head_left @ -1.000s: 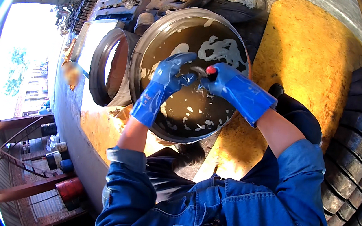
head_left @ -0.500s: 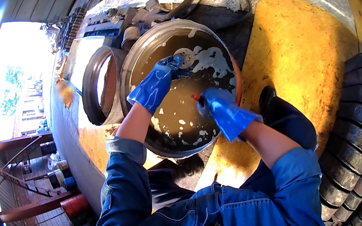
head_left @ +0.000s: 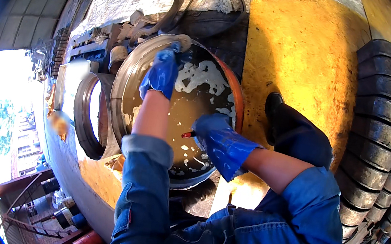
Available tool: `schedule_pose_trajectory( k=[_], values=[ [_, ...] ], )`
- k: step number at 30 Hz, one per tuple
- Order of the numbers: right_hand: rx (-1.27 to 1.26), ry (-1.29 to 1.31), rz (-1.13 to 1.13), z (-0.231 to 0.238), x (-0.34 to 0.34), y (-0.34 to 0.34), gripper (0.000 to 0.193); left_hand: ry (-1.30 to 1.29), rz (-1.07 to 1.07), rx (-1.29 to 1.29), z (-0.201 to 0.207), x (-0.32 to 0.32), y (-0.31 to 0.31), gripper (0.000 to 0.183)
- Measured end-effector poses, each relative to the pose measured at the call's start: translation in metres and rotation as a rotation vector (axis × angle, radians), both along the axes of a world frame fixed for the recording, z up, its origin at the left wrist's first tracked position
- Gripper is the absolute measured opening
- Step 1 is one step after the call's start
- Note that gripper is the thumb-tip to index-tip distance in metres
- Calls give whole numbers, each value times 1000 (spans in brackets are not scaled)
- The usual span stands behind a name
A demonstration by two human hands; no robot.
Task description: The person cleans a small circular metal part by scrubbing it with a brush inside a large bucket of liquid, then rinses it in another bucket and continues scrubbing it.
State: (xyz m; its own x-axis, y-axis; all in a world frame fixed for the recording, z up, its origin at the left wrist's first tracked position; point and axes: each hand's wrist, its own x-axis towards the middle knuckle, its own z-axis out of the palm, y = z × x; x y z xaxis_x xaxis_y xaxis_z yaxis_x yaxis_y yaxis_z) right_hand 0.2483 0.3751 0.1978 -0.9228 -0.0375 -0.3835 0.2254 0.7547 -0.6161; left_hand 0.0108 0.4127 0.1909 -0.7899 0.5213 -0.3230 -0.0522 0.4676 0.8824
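A large round metal tub [head_left: 121, 81] holds murky brown liquid with patches of white foam. My left hand [head_left: 161, 71], in a blue rubber glove, is at the tub's far rim. Its fingers are closed on a round metal disc [head_left: 184, 41], which had small holes in the earlier frame. Over the right part of the liquid, my gloved right hand [head_left: 218, 137] is closed around a slim tool with a red end [head_left: 187, 134]. The glove hides the rest of that tool, so its kind does not show.
Left of the tub stands an open metal ring [head_left: 84, 113]. Behind it are a small rusty cup-shaped part [head_left: 117, 57] and dark straps [head_left: 180, 3]. Yellow-painted floor [head_left: 301, 52] lies to the right, with large black tyres [head_left: 373, 129] beyond. My boot [head_left: 273, 104] is near the tub.
My left hand has carried the disc away from me, from above the liquid to the far rim. The right hand with the red-ended tool sits slightly nearer. The view has shifted.
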Motion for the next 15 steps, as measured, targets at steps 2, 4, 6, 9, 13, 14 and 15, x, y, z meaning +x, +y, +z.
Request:
schedule_pose_trajectory(
  k=[2,4,6,9,13,14,15],
  values=[
    [-41,21,-46,-34,7,2,17,-342,4,367,24,8,17,48],
    [-132,88,-34,-25,8,-5,16,-868,6,567,19,-52,-9,42],
    [-122,96,-28,-18,4,-13,9,-794,-93,511,0,-63,-18,50],
    [-106,63,-41,-12,7,-9,12,-433,-86,261,-12,-41,-12,52],
    [-115,-11,-68,-3,6,-2,15,-384,48,148,-6,-15,-58,52],
    [-126,-33,-92,2,5,-1,16,-374,73,127,-4,-11,-75,52],
    [-135,-41,-109,5,4,-1,17,-356,98,105,1,-7,-93,52]
  ],
)
